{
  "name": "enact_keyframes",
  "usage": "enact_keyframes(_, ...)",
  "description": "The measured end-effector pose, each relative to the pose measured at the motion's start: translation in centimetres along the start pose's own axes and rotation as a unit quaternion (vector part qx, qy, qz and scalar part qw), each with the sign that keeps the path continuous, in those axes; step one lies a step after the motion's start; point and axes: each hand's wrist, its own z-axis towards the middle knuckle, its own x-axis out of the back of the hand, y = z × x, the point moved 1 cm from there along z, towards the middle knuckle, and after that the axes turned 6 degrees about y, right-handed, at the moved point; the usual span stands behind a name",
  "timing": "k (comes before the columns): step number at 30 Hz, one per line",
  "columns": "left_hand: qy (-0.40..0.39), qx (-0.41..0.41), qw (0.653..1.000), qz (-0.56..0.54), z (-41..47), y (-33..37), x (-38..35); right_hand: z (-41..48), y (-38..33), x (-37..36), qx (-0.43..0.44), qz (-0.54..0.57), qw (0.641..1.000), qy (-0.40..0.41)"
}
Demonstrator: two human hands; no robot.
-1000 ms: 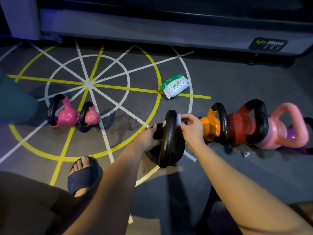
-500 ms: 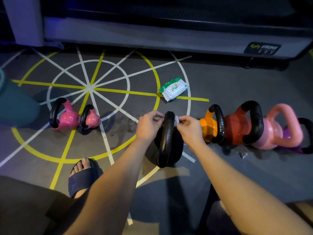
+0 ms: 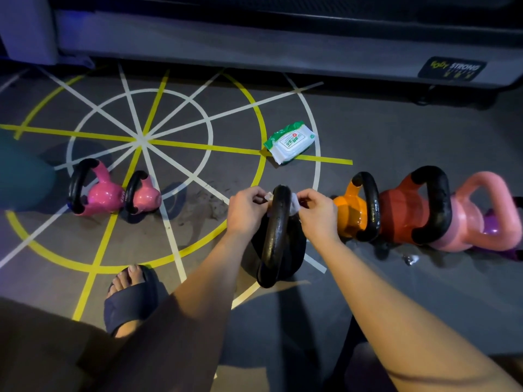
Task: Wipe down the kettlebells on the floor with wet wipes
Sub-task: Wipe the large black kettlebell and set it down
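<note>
Black kettlebell (image 3: 278, 250) | judged heavy, rigid; lift by handle (image 3: 278, 222) | wet wipe (image 3: 294, 204): soft, limp | hands: left hand (image 3: 246, 210), right hand (image 3: 318, 216) each pinch wipe ends over handle

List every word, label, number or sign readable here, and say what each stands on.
"STRONG" in white, after a yellow-green word that looks like "body": dark label on the grey machine base.
Small row under it: too small to read.
wet wipes pack: green characters and a small red mark, too blurred to read.
larger pink kettlebell: small marking on its side, unreadable.
</note>
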Motion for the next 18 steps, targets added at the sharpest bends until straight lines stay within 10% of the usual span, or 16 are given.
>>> enact_keyframes(18, -0.067, 0.021, 0.993, 0.09, 0.3, -1.2, 0.2, 1.1, 2.3, -1.2, -0.183, -0.01, 0.971, -0.152)
